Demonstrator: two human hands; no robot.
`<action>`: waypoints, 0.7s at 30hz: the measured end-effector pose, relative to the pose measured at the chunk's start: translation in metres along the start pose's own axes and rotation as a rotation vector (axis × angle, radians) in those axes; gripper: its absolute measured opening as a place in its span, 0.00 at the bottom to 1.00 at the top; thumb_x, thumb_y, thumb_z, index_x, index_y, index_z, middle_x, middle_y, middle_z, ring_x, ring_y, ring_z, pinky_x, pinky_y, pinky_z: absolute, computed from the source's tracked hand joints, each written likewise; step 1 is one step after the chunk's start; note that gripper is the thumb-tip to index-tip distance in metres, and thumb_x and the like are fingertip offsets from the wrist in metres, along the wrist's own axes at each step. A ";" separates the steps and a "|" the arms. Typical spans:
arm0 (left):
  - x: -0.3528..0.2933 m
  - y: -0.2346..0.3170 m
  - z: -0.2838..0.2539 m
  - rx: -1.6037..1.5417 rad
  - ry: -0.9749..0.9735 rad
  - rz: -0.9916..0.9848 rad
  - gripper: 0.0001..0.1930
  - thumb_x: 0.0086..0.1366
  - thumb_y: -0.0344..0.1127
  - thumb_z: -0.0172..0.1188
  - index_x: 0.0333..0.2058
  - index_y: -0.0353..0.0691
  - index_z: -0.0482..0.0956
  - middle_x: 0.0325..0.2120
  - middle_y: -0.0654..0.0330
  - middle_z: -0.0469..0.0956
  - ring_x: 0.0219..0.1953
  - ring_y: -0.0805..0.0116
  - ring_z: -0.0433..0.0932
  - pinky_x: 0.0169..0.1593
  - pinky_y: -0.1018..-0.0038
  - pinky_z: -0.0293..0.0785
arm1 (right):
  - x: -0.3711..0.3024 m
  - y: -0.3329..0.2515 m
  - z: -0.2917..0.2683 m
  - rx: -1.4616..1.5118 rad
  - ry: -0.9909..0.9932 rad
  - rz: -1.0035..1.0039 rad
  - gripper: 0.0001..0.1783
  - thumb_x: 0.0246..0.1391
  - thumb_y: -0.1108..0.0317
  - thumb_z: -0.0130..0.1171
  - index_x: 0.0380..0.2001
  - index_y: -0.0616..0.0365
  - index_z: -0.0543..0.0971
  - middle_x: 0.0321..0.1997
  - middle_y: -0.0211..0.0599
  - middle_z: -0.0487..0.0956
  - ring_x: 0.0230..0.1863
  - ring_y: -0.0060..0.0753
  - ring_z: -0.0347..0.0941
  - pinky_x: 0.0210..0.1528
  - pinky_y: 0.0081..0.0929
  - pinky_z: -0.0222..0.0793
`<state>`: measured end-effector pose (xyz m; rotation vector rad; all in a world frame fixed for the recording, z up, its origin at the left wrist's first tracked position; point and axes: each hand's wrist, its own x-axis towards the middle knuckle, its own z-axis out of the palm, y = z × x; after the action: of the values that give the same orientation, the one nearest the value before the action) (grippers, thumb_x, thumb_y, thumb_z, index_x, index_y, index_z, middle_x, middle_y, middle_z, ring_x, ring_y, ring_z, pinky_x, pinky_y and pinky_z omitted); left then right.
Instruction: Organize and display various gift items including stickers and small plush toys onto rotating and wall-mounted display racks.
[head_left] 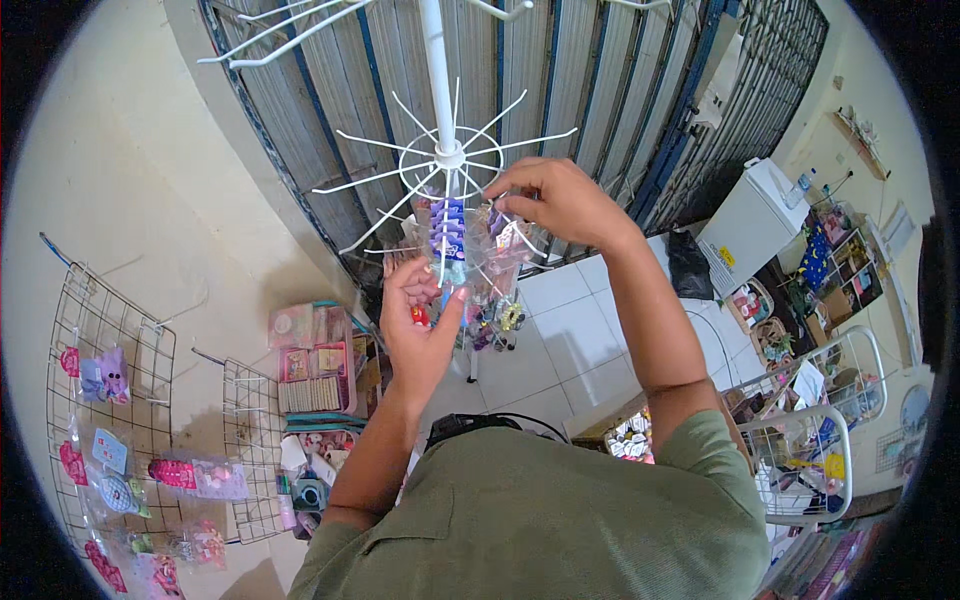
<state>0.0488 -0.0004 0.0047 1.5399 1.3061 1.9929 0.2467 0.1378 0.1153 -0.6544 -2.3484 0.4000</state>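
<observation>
A white rotating display rack (437, 80) stands before me, its hooks spread out like spokes. Small clear packets with purple and blue cards (447, 230) hang in a row from a hook facing me. My left hand (415, 320) is beside the lower left of these packets, fingers curled and thumb raised; a small red item (420, 316) shows against it, its kind unclear. At the upper right, my right hand (555, 200) pinches by the hook tips next to another hanging packet (508, 235). What lies between those fingertips is too small to make out.
A wire wall grid (110, 350) with packaged trinkets is on the left. Near it stands a pink and teal bin (318, 365) of small goods. Behind the rack is a folding metal gate (600, 90). To the right are a white fridge (752, 230) and wire baskets (805, 465).
</observation>
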 end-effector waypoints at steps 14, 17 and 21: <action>0.011 0.005 -0.007 0.126 -0.042 0.131 0.07 0.63 0.25 0.66 0.39 0.34 0.81 0.34 0.56 0.80 0.35 0.67 0.78 0.41 0.74 0.74 | 0.029 -0.005 0.003 -0.230 -0.169 0.040 0.08 0.52 0.68 0.62 0.33 0.60 0.83 0.34 0.47 0.83 0.38 0.53 0.80 0.44 0.42 0.74; 0.010 0.001 -0.006 0.094 -0.046 0.103 0.07 0.63 0.25 0.66 0.39 0.34 0.81 0.34 0.56 0.80 0.34 0.68 0.78 0.42 0.74 0.74 | 0.031 0.002 0.008 -0.239 -0.124 0.007 0.08 0.53 0.69 0.62 0.33 0.61 0.81 0.34 0.47 0.82 0.38 0.53 0.79 0.43 0.42 0.73; 0.011 -0.004 -0.005 0.047 -0.028 0.113 0.06 0.63 0.25 0.66 0.39 0.34 0.81 0.34 0.56 0.80 0.34 0.68 0.78 0.42 0.74 0.74 | 0.031 0.008 0.015 -0.212 -0.050 -0.032 0.08 0.53 0.68 0.62 0.32 0.63 0.80 0.32 0.48 0.81 0.36 0.55 0.78 0.41 0.43 0.73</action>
<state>0.0392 0.0070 0.0077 1.6925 1.2902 2.0133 0.2196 0.1596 0.1168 -0.7117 -2.4672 0.1554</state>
